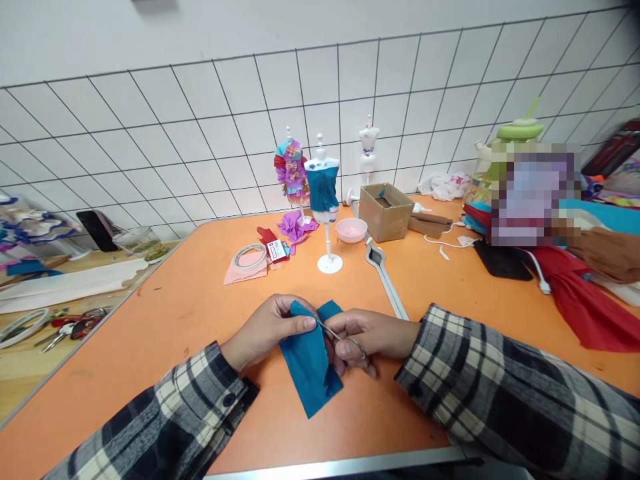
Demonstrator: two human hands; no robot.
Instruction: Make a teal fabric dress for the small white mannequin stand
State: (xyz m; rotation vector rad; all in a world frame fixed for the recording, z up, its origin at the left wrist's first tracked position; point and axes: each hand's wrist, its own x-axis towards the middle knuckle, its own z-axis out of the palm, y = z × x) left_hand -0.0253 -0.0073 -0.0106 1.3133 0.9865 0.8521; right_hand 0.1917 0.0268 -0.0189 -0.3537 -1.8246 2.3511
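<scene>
Crepe paper (309,370), crinkled teal, in left hand (266,328); slim scissors (330,331) in right hand (373,337).

Three mannequins (293,170) (323,190) (369,143), two hands (265,330) (373,335), one cardboard box (387,215), one pink bowl (351,230)

Creased teal crepe paper (310,370) droops toward the orange table (200,300), thin scissors (331,331) at its upper edge.

Bright, even light; soft shadows lie just under the fingers (300,325) on the matte orange tabletop (200,300). Far behind the fingers, the white gridded wall (200,100) bends toward the edges.
</scene>
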